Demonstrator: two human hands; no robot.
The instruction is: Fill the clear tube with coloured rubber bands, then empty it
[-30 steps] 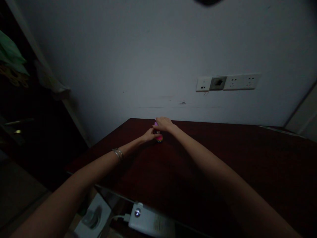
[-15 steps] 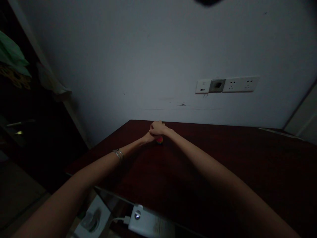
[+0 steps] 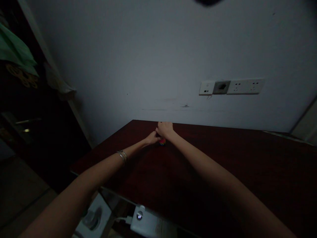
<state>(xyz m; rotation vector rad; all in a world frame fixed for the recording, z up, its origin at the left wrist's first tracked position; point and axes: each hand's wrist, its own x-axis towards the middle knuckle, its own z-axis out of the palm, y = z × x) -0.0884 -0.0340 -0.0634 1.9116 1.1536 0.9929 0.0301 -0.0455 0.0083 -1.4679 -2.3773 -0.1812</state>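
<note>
A small multicoloured Rubik's cube [image 3: 162, 142], with red, yellow and blue patches showing, is near the far side of the dark red-brown tabletop [image 3: 138, 178]. My left hand [image 3: 152, 138] grips it from the left, a silver bracelet [image 3: 122, 156] on that wrist. From above and the right, my right hand [image 3: 165, 129] closes over its top with bent fingers. Both hands meet around the cube and hide most of it. Dim light leaves its single squares hard to make out.
Behind the table rises a pale wall with a row of sockets [image 3: 232, 86]. A dark door with a handle [image 3: 28, 121] stands at left. Below the table's front edge are a white device with a plugged cable [image 3: 146, 221] and a white box [image 3: 95, 216].
My right hand has turned over the cube and its fingers have shifted. More of the cube's coloured side shows, with blue now visible. The whole view has drifted slightly.
</note>
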